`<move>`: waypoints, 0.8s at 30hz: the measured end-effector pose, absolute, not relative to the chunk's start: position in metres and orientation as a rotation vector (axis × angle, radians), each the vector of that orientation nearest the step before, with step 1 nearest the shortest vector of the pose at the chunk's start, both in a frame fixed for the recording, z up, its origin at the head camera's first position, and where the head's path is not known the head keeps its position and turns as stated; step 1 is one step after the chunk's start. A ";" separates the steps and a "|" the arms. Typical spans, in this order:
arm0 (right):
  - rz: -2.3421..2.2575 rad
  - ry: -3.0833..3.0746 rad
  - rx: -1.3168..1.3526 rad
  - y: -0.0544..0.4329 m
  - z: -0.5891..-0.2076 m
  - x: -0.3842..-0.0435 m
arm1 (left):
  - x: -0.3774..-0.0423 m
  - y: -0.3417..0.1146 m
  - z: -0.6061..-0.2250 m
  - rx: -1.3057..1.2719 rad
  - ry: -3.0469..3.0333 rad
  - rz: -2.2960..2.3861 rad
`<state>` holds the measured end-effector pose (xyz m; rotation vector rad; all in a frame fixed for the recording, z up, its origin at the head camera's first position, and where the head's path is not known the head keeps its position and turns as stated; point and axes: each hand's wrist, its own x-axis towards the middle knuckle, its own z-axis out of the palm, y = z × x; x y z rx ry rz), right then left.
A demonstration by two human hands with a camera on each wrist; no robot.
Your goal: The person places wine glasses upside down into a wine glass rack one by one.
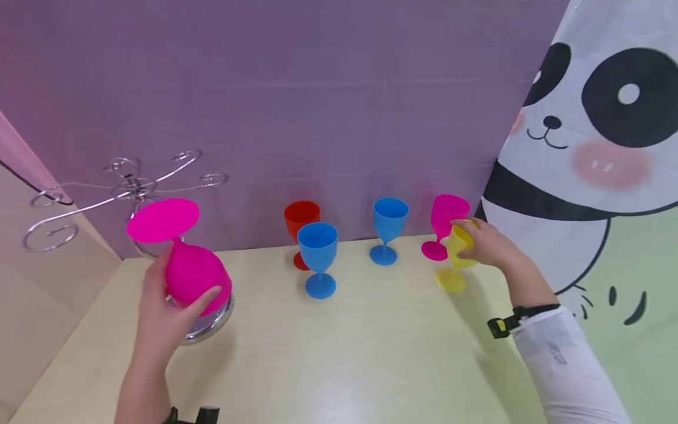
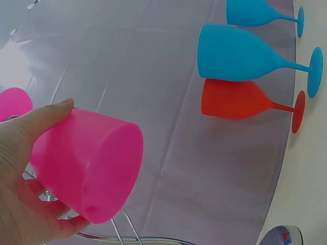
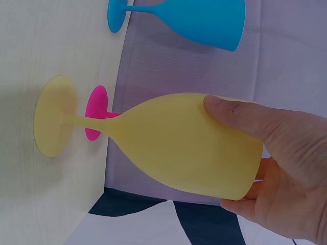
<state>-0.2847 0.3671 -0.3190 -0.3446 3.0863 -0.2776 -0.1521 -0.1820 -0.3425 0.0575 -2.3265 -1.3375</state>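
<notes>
In the head view my left hand (image 1: pixel 161 312) grips a pink goblet (image 1: pixel 196 277) by its bowl, upside down with the foot up. It is in front of a chrome wire rack (image 1: pixel 135 191) with curled arms. The left wrist view shows the thumb and fingers round the pink bowl, its mouth open toward the lower right. My right hand (image 1: pixel 489 244) holds a yellow goblet (image 3: pixel 184 145) round the upper bowl. That goblet is upright, its foot (image 1: pixel 451 281) at the tabletop; whether it touches I cannot tell. Just behind it is another pink goblet (image 1: pixel 449 212).
A red goblet (image 1: pixel 302 215) stands partly behind a blue goblet (image 1: pixel 318 247) near mid-table. Another blue goblet (image 1: pixel 391 218) stands farther right. The pale table (image 1: pixel 328 353) meets a purple cloth backdrop (image 1: pixel 318 118). A panda-print sheet (image 1: pixel 582 176) hangs at the right.
</notes>
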 end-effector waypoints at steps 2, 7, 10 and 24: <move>-0.273 3.080 -0.335 0.367 -0.319 -0.285 | -0.152 -0.181 -0.343 0.056 -2.331 -1.330; -0.263 3.086 -0.338 0.366 -0.319 -0.285 | -0.153 -0.182 -0.344 0.094 -2.351 -1.294; -0.259 3.096 -0.349 0.366 -0.318 -0.284 | -0.153 -0.183 -0.345 0.103 -2.350 -1.307; -0.228 3.126 -0.348 0.365 -0.321 -0.284 | -0.146 -0.201 -0.351 0.062 -2.431 -1.318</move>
